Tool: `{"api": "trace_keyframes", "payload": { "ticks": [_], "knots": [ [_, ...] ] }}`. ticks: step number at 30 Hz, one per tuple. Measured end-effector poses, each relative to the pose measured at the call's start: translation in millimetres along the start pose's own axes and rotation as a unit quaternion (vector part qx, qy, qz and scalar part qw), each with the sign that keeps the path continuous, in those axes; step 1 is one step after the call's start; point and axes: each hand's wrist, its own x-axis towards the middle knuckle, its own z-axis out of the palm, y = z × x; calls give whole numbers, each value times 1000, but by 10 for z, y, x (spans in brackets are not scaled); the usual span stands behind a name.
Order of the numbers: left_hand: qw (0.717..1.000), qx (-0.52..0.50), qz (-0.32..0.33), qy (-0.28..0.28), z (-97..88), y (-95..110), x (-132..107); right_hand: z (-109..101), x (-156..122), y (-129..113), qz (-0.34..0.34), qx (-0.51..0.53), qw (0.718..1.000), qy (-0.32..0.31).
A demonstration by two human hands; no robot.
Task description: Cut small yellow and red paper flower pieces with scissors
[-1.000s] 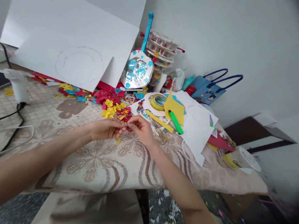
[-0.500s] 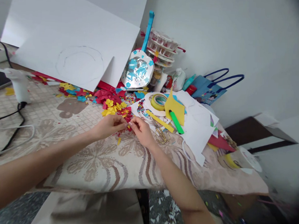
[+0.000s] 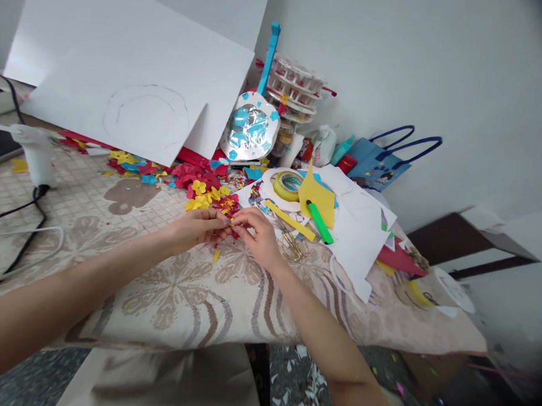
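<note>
My left hand (image 3: 202,228) and my right hand (image 3: 255,236) meet fingertip to fingertip over the table's middle, both closed in a pinch. Something tiny is between them, too small to name. Just beyond the fingers lie yellow paper flowers (image 3: 201,195) and a heap of red paper flowers (image 3: 193,176). Red paper scraps (image 3: 229,205) spread behind and under my fingertips. Gold-handled scissors (image 3: 294,245) rest right of my right hand, near a yellow paper strip (image 3: 292,220).
A glue gun (image 3: 35,155) with its cord stands at left. White boards (image 3: 137,51) lean at the back beside a blue-handled, flower-shaped paper piece (image 3: 249,127). Right of centre are tape rolls (image 3: 287,185), a green marker (image 3: 320,222), white paper (image 3: 359,234) and a blue bag (image 3: 378,163).
My right fingers have shifted slightly up and left, curling closer over the left fingertips. The left fingers have turned a little. Things on the table stay in place.
</note>
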Motion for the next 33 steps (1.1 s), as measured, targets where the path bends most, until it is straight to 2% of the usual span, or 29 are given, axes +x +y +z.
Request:
{"api": "trace_keyframes", "payload": {
  "ticks": [8, 18, 22, 26, 30, 33],
  "knots": [
    [999, -3, -46, -4, -8, -10, 29, 11, -4, 8, 1, -9, 1000, -2],
    [999, 16, -31, -23, -29, -15, 23, 28, -13, -22, 25, 10, 1000, -12],
    [996, 85, 17, -6, -10, -38, 21, 45, -8, -22, 46, 17, 999, -10],
    [990, 124, 67, 1, -5, -74, 31, 81, -10, 14, 95, 71, 993, -6],
    [995, 89, 50, -6, 6, -66, 22, 97, -17, 53, 154, 101, 983, -2],
    [998, 56, 25, -9, 11, -49, 13, 96, -15, 51, 155, 98, 983, 6]
  ]
}}
